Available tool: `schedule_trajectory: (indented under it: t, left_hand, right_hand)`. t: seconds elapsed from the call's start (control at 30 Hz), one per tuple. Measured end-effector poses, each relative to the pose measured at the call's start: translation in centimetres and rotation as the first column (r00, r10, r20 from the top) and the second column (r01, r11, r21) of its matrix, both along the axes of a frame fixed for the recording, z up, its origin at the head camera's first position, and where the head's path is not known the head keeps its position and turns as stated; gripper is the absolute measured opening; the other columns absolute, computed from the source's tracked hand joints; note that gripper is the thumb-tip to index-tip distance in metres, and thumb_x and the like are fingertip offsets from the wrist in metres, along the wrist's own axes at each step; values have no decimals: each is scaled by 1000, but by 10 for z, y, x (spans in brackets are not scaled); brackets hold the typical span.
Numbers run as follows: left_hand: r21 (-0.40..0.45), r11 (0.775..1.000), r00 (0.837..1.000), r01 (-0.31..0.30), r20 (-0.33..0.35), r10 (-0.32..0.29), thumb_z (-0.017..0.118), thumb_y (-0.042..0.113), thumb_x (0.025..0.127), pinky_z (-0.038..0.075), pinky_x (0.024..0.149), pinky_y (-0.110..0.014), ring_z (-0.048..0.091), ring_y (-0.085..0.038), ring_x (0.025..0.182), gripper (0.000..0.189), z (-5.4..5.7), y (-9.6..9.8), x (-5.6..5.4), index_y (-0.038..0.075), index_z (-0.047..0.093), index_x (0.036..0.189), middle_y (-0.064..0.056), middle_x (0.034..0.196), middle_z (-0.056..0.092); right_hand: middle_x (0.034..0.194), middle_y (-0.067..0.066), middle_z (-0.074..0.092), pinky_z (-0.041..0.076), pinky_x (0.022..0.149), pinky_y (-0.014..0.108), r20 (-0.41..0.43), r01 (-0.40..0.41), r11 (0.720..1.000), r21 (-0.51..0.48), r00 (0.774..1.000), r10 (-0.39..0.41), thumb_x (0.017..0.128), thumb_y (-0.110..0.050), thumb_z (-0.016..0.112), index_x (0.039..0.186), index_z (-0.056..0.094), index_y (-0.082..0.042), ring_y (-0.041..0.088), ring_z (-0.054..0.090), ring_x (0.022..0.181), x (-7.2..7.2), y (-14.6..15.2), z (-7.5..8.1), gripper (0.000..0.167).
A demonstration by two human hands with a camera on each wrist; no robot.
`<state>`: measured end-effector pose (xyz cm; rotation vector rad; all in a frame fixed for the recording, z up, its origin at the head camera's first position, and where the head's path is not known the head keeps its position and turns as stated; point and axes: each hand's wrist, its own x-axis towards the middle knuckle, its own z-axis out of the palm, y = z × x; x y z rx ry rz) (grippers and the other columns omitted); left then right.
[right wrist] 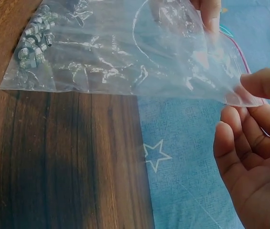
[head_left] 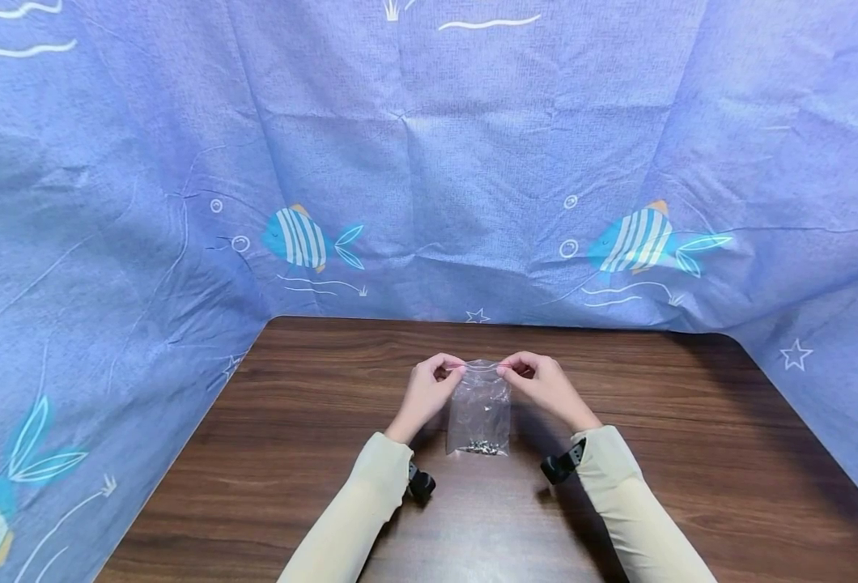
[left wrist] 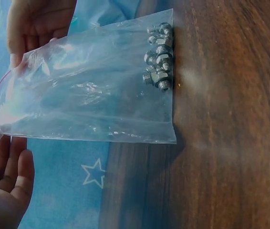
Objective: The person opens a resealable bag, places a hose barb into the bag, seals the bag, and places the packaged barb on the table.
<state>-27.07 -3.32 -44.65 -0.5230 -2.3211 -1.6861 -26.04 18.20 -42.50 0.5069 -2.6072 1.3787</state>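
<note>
A clear zip bag (head_left: 478, 413) hangs upright between both hands, its bottom edge close over the table. My left hand (head_left: 434, 387) pinches the top left corner between thumb and fingers. The top right corner is pinched the same way by my right hand (head_left: 541, 385). Along the mouth runs a red zip line (right wrist: 240, 51). Several small silvery metal fittings with hex middles and threaded ends (left wrist: 160, 58) lie gathered at the bottom of the bag. In the right wrist view the fittings (right wrist: 36, 40) show through the plastic.
The dark wooden table (head_left: 312, 421) extends around the hands. A blue cloth curtain (head_left: 473, 178) with fish and star prints hangs behind its far edge and along the sides. Each wrist wears a small black camera, such as the right one (head_left: 562, 464).
</note>
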Motion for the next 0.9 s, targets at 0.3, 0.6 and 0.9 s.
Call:
schedule_trajectory:
  t: [0.3, 0.6, 0.9]
  left_hand:
    - [-51, 999, 1000, -17, 3, 18, 68, 13, 87, 37, 59, -17, 46, -6, 64, 13, 3, 1, 2, 1, 71, 93, -12, 81, 68]
    - [-92, 995, 1000, -27, -17, 26, 68, 15, 89, 42, 64, -20, 50, -8, 69, 15, 4, 1, 3, 1, 71, 93, -11, 83, 68]
    - [-57, 998, 1000, 20, 5, -20, 67, 13, 88, 44, 65, -19, 53, -8, 71, 13, 4, 2, 3, 3, 71, 96, -11, 88, 71]
  right_hand:
    - [77, 2, 66, 43, 60, 22, -21, -22, 1000, -1, 1000, 22, 88, -22, 70, 93, 72, -6, 7, 52, 65, 0, -5, 2, 16]
    - [78, 3, 67, 44, 62, 22, -100, -19, 1000, 20, 995, 21, 88, -16, 70, 90, 70, -6, 6, 52, 67, -1, -7, -2, 10]
    - [84, 6, 69, 46, 65, 21, -56, -25, 999, 25, 998, 26, 89, -14, 67, 94, 70, -4, 6, 55, 69, -1, -10, -1, 12]
